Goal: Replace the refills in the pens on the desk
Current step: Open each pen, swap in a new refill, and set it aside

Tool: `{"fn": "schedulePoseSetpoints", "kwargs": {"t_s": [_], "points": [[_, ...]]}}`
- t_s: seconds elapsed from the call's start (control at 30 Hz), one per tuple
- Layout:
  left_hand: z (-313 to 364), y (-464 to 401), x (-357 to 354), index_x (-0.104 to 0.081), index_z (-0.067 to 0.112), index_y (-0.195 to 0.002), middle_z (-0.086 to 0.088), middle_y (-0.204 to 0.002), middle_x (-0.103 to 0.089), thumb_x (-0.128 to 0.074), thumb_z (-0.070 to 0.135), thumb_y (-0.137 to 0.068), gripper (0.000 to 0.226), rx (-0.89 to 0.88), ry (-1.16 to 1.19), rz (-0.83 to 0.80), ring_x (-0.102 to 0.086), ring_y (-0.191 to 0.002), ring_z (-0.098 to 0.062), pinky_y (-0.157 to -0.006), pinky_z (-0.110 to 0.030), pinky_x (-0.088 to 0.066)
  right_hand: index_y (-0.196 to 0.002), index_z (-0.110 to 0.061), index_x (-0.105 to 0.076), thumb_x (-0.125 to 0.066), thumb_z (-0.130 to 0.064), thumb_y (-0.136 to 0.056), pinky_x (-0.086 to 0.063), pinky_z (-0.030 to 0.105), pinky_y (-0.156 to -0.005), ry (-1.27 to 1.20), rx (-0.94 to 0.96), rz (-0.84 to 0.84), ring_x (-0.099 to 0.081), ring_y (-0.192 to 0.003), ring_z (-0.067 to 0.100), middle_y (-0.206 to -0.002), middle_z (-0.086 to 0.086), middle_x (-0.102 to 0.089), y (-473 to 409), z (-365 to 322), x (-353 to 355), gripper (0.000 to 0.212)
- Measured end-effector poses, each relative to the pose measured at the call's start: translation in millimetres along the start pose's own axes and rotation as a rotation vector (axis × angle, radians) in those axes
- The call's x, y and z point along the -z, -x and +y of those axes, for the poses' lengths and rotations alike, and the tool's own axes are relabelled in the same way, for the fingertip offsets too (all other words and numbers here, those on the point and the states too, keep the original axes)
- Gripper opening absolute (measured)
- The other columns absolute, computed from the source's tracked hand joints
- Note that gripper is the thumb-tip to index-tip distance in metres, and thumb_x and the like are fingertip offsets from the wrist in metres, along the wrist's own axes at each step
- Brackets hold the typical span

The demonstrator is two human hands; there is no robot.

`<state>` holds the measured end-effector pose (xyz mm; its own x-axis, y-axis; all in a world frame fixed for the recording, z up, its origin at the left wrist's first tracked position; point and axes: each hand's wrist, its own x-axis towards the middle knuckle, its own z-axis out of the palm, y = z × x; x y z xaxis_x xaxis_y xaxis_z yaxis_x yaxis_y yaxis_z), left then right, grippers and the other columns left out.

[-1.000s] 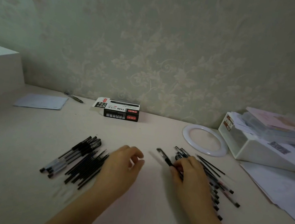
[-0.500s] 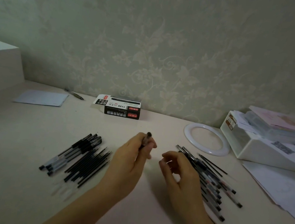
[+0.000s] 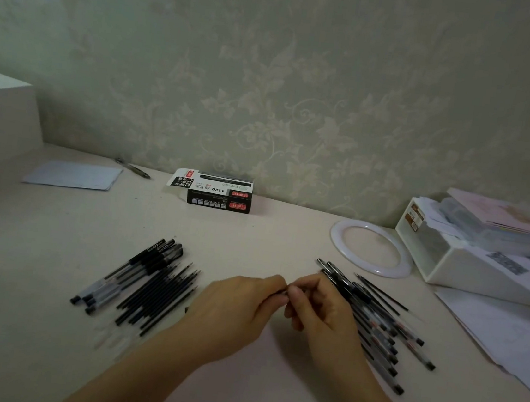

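Floral wallpaper behind, pale desk (image 3: 252, 239) in front, and only the head view to go on. Both hands meet at the middle of the desk: the left hand (image 3: 238, 310) has its fingers curled around a pen, of which only a dark sliver shows at the fingertips and another below the palm, while the right hand (image 3: 321, 306) pinches at that same tip end, thumb against forefinger. My read is it's being unscrewed or pulled open, though the pen itself is mostly hidden. Its long axis seems to run from lower left to upper right through the left fist.

Progress? Early to middling, I'd judge. On the left lie a small group of pens (image 3: 130, 271) and beside them a fan of loose refills (image 3: 160, 294), all angled up to the right. On the right a longer row of pens (image 3: 374, 329) slants up to the left, apparently waiting. A refill box (image 3: 220, 194) sits by the wall.
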<state>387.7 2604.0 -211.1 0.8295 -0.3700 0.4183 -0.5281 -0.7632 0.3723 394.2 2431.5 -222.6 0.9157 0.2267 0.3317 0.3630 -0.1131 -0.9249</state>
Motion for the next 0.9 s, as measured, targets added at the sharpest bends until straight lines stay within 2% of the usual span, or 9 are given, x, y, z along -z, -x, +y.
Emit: {"fn": "schedulePoseSetpoints", "kwargs": {"t_s": [0.2,0.3,0.33,0.43,0.53,0.63,0.7,0.83,0.9], "points": [[-2.3,-2.9,2.5,-0.047,0.044,-0.110,0.011,-0.063,-0.050,-0.024,0.062,-0.094,0.033,0.054,-0.044,0.026,-0.048,-0.062,-0.008,-0.052,-0.024,-0.034,-0.086,-0.024,-0.061,-0.058,-0.033,-0.090,-0.047,0.020,-0.062,-0.014,0.043,0.022,-0.057,-0.065,0.011,-0.070,0.002,-0.062,0.1,-3.0,0.9,0.010],[-0.3,-0.7,1.1,-0.035,0.043,-0.114,0.012,-0.061,-0.049,-0.014,0.073,-0.086,0.046,0.106,-0.042,0.028,-0.046,-0.060,-0.005,-0.051,-0.025,-0.032,-0.090,-0.028,-0.060,-0.060,-0.027,-0.094,-0.052,0.021,-0.067,0.039,0.061,0.105,-0.062,-0.069,0.010,-0.079,0.000,-0.066,0.1,-3.8,3.1,0.004],[-1.1,0.3,0.9,-0.032,0.038,-0.112,0.012,-0.060,-0.047,-0.017,0.072,-0.086,0.045,0.132,-0.026,0.043,-0.045,-0.058,-0.004,-0.050,-0.025,-0.031,-0.091,-0.032,-0.058,-0.061,-0.023,-0.094,-0.053,0.020,-0.068,0.077,0.053,0.151,-0.065,-0.072,0.010,-0.083,-0.003,-0.068,-0.2,-2.3,5.3,0.010],[-5.6,2.0,1.5,-0.028,0.030,-0.098,0.010,-0.062,-0.044,-0.033,0.048,-0.098,0.019,0.177,0.061,0.068,-0.043,-0.055,-0.005,-0.048,-0.025,-0.024,-0.089,-0.036,-0.054,-0.064,-0.020,-0.093,-0.051,0.016,-0.068,0.314,0.045,0.210,-0.065,-0.078,0.005,-0.083,-0.012,-0.067,-1.0,0.3,11.7,0.019],[-8.5,2.3,1.2,-0.031,0.026,-0.094,0.008,-0.074,-0.046,-0.038,0.027,-0.099,0.008,0.186,0.108,0.037,-0.045,-0.064,-0.010,-0.053,-0.030,-0.027,-0.087,-0.032,-0.052,-0.064,-0.018,-0.091,-0.047,0.014,-0.065,0.542,0.062,0.106,-0.059,-0.079,0.004,-0.079,-0.012,-0.062,-0.7,5.4,12.0,0.019],[-9.6,1.7,0.5,-0.042,0.023,-0.098,0.009,-0.092,-0.047,-0.042,0.023,-0.099,0.001,0.174,0.078,0.011,-0.049,-0.077,-0.010,-0.067,-0.032,-0.043,-0.086,-0.030,-0.054,-0.063,-0.022,-0.090,-0.045,0.021,-0.070,0.751,0.108,-0.006,-0.052,-0.084,0.003,-0.083,-0.015,-0.058,1.4,9.6,9.9,0.013],[-10.7,0.5,0.8,-0.049,0.021,-0.102,0.008,-0.099,-0.046,-0.048,0.022,-0.098,0.004,0.176,0.066,-0.001,-0.053,-0.083,-0.015,-0.074,-0.036,-0.047,-0.085,-0.029,-0.056,-0.064,-0.025,-0.090,-0.043,0.024,-0.072,0.814,0.157,-0.036,-0.048,-0.086,0.003,-0.083,-0.017,-0.056,2.2,10.9,9.6,0.010],[-11.0,-0.5,1.2,-0.053,0.021,-0.102,0.009,-0.098,-0.044,-0.053,0.024,-0.097,0.006,0.174,0.070,0.008,-0.052,-0.079,-0.012,-0.073,-0.032,-0.048,-0.088,-0.025,-0.061,-0.066,-0.027,-0.091,-0.042,0.023,-0.074,0.839,0.191,-0.025,-0.048,-0.086,0.007,-0.087,-0.017,-0.058,1.3,9.0,9.5,0.006],[-10.8,-0.1,0.5,-0.054,0.023,-0.102,0.012,-0.097,-0.044,-0.054,0.026,-0.097,0.006,0.155,0.068,0.010,-0.051,-0.077,-0.008,-0.071,-0.029,-0.048,-0.095,-0.025,-0.063,-0.065,-0.032,-0.091,-0.041,0.017,-0.076,0.775,0.166,0.025,-0.050,-0.089,0.003,-0.093,-0.017,-0.060,0.9,7.5,9.8,0.009]]}}
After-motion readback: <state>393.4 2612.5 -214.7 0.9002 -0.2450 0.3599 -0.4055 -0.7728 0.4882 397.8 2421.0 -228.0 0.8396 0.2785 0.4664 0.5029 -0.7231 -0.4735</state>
